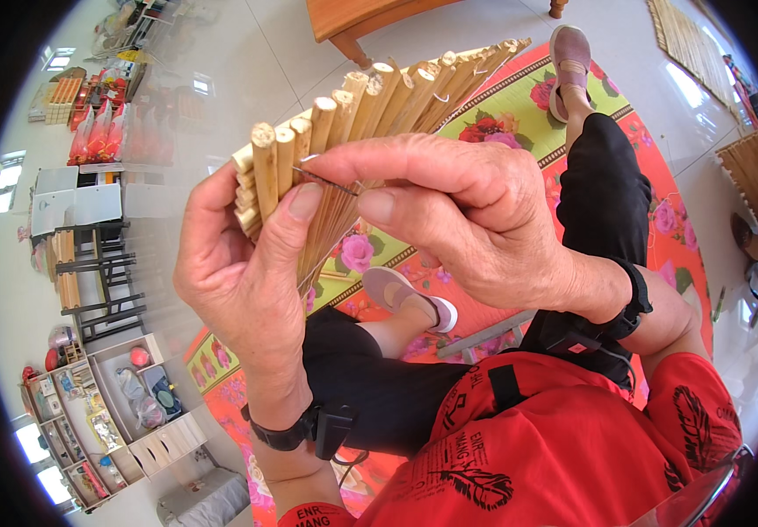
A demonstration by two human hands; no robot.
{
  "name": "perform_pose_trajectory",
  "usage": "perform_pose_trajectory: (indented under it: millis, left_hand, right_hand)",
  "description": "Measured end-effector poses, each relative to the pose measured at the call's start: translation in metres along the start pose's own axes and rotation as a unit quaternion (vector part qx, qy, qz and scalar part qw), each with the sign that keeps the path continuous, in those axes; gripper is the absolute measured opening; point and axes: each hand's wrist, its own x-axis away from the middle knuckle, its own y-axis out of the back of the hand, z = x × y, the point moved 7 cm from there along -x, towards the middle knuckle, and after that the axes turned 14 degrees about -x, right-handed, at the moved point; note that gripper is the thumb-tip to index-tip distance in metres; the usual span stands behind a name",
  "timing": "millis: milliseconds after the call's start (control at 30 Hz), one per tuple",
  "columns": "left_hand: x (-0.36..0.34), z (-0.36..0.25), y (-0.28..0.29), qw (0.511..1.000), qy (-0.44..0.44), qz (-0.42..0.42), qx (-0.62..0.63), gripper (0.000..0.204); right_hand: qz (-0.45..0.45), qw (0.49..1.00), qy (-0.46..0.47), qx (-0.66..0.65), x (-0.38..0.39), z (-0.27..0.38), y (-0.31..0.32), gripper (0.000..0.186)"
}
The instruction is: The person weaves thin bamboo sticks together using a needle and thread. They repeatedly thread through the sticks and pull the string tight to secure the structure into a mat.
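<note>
A mat of pale cut stalks, lined up side by side with their cut ends upward, fans out in front of me. My left hand is closed around its near left end, thumb in front and fingers behind. My right hand pinches a thin dark needle-like tool between thumb and forefinger. The tool's far end meets the stalks beside my left thumb. Fine thread seems to run along the stalks below. The back of the mat is hidden.
Beneath my feet lies a red and green floral floor mat. A wooden table stands ahead. Other stalk mats lie at the far right. On the left are a white compartment unit, black folded frames and red bags.
</note>
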Motion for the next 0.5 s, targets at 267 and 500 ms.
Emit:
perform_pose_trajectory:
  millis: [267, 500]
  left_hand:
    - [0.007, -0.004, -0.005, 0.999, -0.023, -0.033, -0.028, 0.029]
    - [0.032, -0.016, -0.028, 0.987, -0.105, 0.019, -0.120, 0.024]
  right_hand:
    - [-0.023, 0.999, 0.035, 0.023, 0.006, 0.009, 0.002, 0.030]
    - [-0.096, 0.993, -0.071, -0.012, 0.037, 0.021, 0.010, 0.023]
